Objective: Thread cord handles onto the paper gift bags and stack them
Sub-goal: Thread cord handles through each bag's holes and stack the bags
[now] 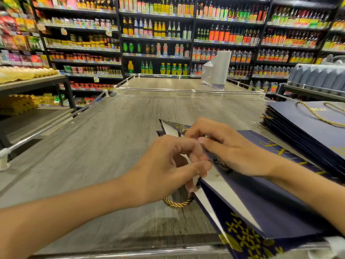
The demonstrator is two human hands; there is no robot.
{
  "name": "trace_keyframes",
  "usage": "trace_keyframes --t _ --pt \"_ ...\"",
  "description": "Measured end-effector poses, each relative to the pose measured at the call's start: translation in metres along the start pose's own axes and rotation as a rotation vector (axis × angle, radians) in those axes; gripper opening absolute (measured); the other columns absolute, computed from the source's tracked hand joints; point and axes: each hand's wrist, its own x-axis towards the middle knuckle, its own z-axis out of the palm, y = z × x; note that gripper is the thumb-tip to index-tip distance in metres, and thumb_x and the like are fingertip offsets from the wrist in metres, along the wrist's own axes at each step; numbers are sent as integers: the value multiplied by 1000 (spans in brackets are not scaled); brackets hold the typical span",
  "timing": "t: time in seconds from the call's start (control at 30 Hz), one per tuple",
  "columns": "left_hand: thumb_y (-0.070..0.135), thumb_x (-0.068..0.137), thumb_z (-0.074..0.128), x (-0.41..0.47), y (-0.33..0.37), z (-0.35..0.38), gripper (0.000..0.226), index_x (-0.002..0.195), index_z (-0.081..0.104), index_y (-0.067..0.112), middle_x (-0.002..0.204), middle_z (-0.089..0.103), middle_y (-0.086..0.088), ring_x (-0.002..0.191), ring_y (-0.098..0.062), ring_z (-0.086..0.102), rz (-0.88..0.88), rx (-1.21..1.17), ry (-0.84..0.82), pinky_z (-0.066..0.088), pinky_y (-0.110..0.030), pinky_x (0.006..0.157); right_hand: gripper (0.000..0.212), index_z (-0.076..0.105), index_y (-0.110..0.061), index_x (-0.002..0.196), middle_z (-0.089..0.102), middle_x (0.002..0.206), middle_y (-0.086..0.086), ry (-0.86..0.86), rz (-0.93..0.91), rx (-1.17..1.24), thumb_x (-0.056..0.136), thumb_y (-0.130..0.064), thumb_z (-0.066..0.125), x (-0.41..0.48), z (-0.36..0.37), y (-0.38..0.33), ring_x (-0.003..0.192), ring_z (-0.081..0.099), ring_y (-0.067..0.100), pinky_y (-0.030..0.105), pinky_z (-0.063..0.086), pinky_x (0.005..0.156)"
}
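On the grey wood-grain table [104,146], at its near right, a navy paper gift bag [261,193] with gold print lies flat, its mouth facing left. The left hand [168,171] has its fingers curled and pinches the bag's open rim. A twisted gold cord [177,203] loops out just beneath it. The right hand [229,150] rests on the bag, its fingertips curled over the same rim. To the right sits a stack of navy bags [302,128] with gold cord handles. A roll of clear plastic [218,71] stands at the far end.
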Motion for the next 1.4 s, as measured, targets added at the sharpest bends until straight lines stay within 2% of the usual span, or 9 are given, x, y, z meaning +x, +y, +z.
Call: trace_keyframes --t 0.17,0.43,0.6,0.77,0.9,1.1,1.23,1.33,1.4 --pt "21 88 59 0 3 -3 20 70 54 27 69 63 4 45 -16 62 -10 141 -65 50 -30 47 17 50 -17 84 50 75 -15 -40 47 161 91 -14 35 -1 2 -1 72 46 -1 13 36 71" --pt "11 93 53 3 -1 -11 13 82 58 15 73 63 4 48 -13 65 6 361 -130 41 -11 47 19 51 -12 82 53 72 -17 -36 70 193 91 -13 35 -1 4 6 71 48 3 18 37 73" --pt "11 91 57 5 -9 -10 15 78 65 11 68 69 11 45 -16 64 -130 219 -74 43 -15 46 19 57 -18 103 53 82 0 -41 137 199 88 -22 45 -2 2 13 76 50 10 20 40 74" --pt "18 97 43 8 -13 -6 30 85 68 5 84 71 -1 44 -15 63 -455 -134 25 46 -21 49 18 62 -22 78 59 72 7 -213 221 94 72 -39 65 -7 -22 14 66 52 10 30 44 67" --pt "26 92 53 7 -16 -3 20 86 66 11 84 66 3 48 -10 63 -569 -156 45 44 -18 51 16 63 -26 69 67 72 11 -252 213 -63 79 -17 73 -9 -25 19 66 58 21 43 48 78" --pt "16 86 62 12 -20 -4 17 70 69 17 72 67 9 55 -1 62 -661 -101 164 36 -14 45 26 61 -26 65 64 66 -3 -255 248 -66 84 -9 66 -8 -29 20 64 59 13 28 50 72" --pt "16 86 62 14 -30 -3 18 69 68 17 89 62 0 84 -8 57 -676 -79 240 46 -16 54 10 67 -20 74 68 72 3 -223 305 -103 84 -22 67 -9 -29 24 67 62 16 29 50 75" --pt "10 91 51 18 -33 -6 24 68 56 12 74 48 -11 48 -5 47 -675 -160 361 38 -10 37 18 65 -21 96 66 91 3 -66 491 -192 86 -35 61 -12 -43 44 78 57 9 19 43 72" --pt "5 92 45 22 -34 -18 29 64 49 9 43 49 -2 28 -3 40 -656 -147 439 28 -9 28 38 55 -20 116 59 110 6 62 730 -280 86 -42 58 -18 -58 65 100 55 19 27 40 84"
